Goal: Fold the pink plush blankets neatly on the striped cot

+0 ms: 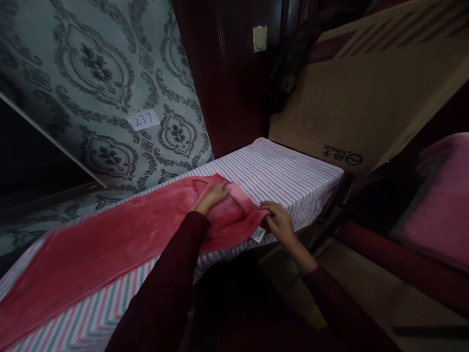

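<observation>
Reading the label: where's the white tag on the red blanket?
Head view: the white tag sits at the corner of the red blanket, beside the right hand.

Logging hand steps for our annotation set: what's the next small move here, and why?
Probably draw the bunched end of the red fleece blanket out flat across the striped sheet, using the right hand. That end is rucked up, with its white tag showing, between that hand and the left hand, while the rest lies smooth.

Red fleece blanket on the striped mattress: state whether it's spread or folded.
Red fleece blanket mostly spread: it lies flat along the striped mattress, its end turned back in a fold at the left hand and right hand.
</observation>
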A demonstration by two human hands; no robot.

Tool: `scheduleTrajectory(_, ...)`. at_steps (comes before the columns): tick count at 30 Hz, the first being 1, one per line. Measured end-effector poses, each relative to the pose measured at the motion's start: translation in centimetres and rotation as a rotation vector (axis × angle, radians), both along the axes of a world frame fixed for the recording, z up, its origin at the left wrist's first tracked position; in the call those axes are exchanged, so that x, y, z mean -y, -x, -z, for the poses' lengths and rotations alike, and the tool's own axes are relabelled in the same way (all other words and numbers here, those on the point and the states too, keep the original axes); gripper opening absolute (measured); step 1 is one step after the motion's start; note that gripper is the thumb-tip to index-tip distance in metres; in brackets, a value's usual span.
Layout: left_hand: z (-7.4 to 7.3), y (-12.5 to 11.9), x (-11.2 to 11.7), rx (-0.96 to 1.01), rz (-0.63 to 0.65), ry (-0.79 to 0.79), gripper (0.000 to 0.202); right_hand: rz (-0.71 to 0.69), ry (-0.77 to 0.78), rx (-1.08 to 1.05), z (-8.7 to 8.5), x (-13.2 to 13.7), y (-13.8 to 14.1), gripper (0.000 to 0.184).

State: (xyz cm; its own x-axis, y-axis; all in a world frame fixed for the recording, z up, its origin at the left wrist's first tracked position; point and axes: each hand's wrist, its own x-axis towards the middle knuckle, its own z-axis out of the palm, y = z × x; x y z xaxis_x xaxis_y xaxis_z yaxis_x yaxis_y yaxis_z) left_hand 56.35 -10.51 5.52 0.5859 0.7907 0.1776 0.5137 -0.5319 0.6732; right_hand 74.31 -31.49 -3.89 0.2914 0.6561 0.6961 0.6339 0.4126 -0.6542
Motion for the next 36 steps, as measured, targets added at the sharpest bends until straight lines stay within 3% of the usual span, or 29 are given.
scheduleTrajectory(1, 0.1, -0.3, 0.2, 0.013, 0.003, 0.029, 0.004, -0.018, 0.004, -0.008, -0.4, 0.2, 0.1, 0.028)
scheduleTrajectory(5, -0.1, -0.5, 2.6, 0.119, 0.007, 0.083, 0.014, -0.139, 0.106, -0.128, -2.6, 1.1, 1.0, 0.017)
scheduleTrajectory(7, -0.7, -0.3, 4.4, 0.216, 0.067, 0.053, 0.010, -0.201, 0.124, -0.169, -4.0, 1.3, 1.6, 0.016)
scheduleTrajectory(9, -1.3, 0.0, 6.3, 0.284, 0.164, 0.062, 0.021, -0.234, 0.099, -0.176, -5.3, 1.3, 2.3, 0.016)
scheduleTrajectory(12, -1.7, 0.3, 8.4, 0.297, 0.259, 0.150, 0.020, -0.186, 0.027, -0.162, -6.6, 0.9, 3.0, 0.014)
scheduleTrajectory(14, -1.7, 0.4, 9.2, 0.312, 0.266, 0.184, 0.017, -0.136, -0.012, -0.171, -6.8, 0.4, 3.3, 0.018)
scheduleTrajectory(18, -1.7, 0.4, 10.0, 0.321, 0.220, 0.125, 0.015, -0.113, 0.016, -0.224, -6.0, -0.4, 3.8, 0.054)
scheduleTrajectory(21, -1.7, 0.5, 10.6, 0.330, 0.234, 0.100, 0.017, -0.151, 0.070, -0.299, -5.3, -0.6, 3.9, 0.070)
scheduleTrajectory(25, -1.5, 0.6, 11.3, 0.334, 0.246, 0.071, 0.021, -0.197, 0.111, -0.369, -5.1, -0.7, 3.8, 0.071)
scheduleTrajectory(28, -1.4, 1.1, 11.6, 0.225, 0.247, -0.019, 0.022, -0.151, 0.092, -0.351, -5.5, -0.7, 3.7, 0.055)
scheduleTrajectory(32, -0.4, 3.8, 11.9, -0.022, 0.139, -0.255, 0.029, -0.063, 0.021, -0.411, -6.1, -0.5, 3.3, 0.027)
scheduleTrajectory(36, 2.1, 9.8, 12.3, -0.214, -0.082, -0.413, 0.050, 0.040, -0.062, -0.533, -6.1, -0.2, 2.1, 0.026)
